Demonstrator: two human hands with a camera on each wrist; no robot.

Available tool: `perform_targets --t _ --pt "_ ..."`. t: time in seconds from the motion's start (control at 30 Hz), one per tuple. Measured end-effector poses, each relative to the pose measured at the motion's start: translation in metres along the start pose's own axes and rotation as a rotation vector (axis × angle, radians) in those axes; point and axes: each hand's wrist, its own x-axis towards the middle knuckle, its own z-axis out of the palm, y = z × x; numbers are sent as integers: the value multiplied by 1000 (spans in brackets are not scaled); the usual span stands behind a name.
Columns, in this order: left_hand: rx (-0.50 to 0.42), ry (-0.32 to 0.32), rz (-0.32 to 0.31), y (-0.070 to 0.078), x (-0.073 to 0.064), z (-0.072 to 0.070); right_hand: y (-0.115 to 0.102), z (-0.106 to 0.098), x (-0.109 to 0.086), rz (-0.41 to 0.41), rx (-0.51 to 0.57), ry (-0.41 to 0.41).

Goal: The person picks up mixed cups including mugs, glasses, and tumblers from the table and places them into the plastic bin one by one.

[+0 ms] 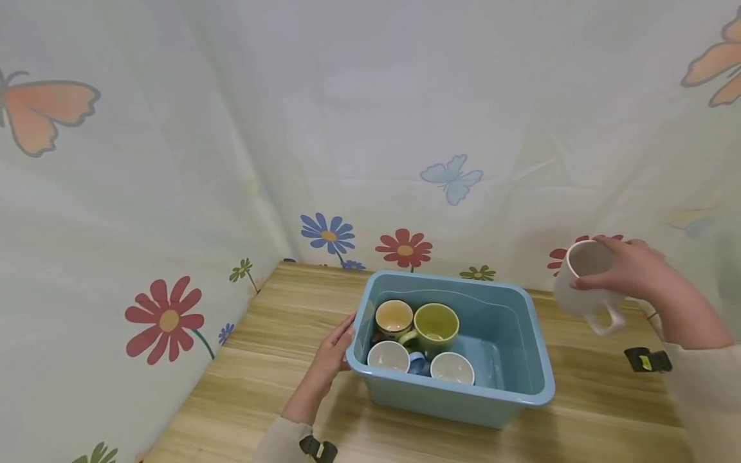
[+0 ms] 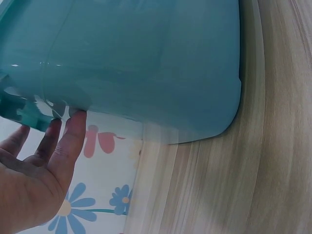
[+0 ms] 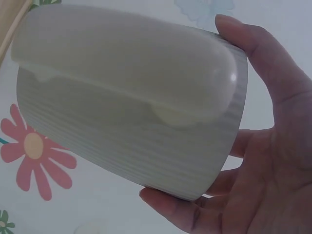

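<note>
A white ribbed mug (image 3: 126,131) is held up to the right of the bin by my right hand (image 1: 639,273), thumb and fingers gripping it around the rim. Its handle (image 1: 604,318) points downward. My left hand (image 1: 331,357) rests against the left side of the light blue plastic bin (image 1: 451,399), its fingertips touching the wall (image 2: 146,58) under the rim. Inside the bin, toward its left, stand a yellow mug (image 1: 395,316), a green mug (image 1: 437,325) and two white-lined mugs, one at the front left corner (image 1: 389,357) and one beside it (image 1: 453,368).
The bin stands on a wood-grain table (image 1: 278,321). A pale curtain (image 1: 370,128) printed with flowers and butterflies hangs behind and to the left. The bin's right part shows bare floor (image 1: 489,357). Each wrist wears a black strap (image 1: 647,360).
</note>
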Motion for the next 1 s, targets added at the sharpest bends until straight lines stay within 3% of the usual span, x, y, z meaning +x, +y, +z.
perform_targets --t 0.37,1.0 --pt "2 -8 15 -1 2 0 -33 -12 1 -26 1 -37" --pt "18 -21 22 0 0 -1 -72 -4 9 -46 57 -65"
